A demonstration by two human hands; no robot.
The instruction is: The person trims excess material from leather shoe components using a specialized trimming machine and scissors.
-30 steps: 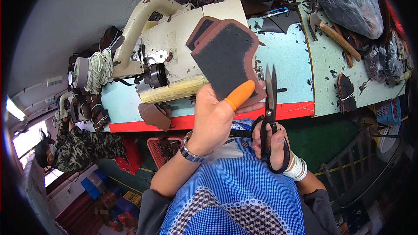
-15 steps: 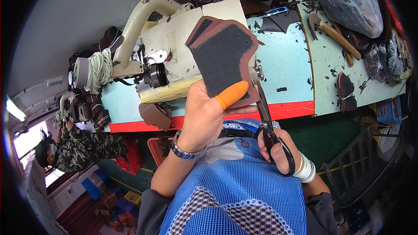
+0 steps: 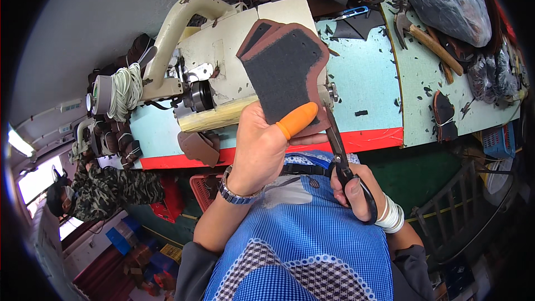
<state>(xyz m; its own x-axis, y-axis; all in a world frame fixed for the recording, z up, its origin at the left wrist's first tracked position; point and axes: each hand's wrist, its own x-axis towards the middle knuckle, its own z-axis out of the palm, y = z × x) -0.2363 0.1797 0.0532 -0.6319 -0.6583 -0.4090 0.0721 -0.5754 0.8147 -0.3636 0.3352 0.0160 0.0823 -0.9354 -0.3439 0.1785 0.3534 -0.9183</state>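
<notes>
My left hand (image 3: 261,147), with an orange finger cot on its thumb, is closed around a small stack of shoe-upper leather pieces (image 3: 283,75). The pieces have dark grey faces and reddish-brown borders, and the thumb presses on the top one. In my right hand (image 3: 356,195) is a pair of black scissors (image 3: 337,147), its fingers and thumb around the handles. The blades point up along the lower right edge of the leather, beside my left fingertips. Whether the blades touch the leather I cannot tell.
A cream post-arm sewing machine (image 3: 228,50) lies behind the leather on the worktable (image 3: 362,86). Brown leather pieces (image 3: 199,149) sit at its front edge. To the right are a hammer (image 3: 434,50), a tied bundle (image 3: 444,116) and a plastic bag (image 3: 446,3). Another person (image 3: 106,189) works at far left.
The scissors have tilted slightly to the left at the lower edge of the leather. My left hand and the leather stack stay nearly in place.
</notes>
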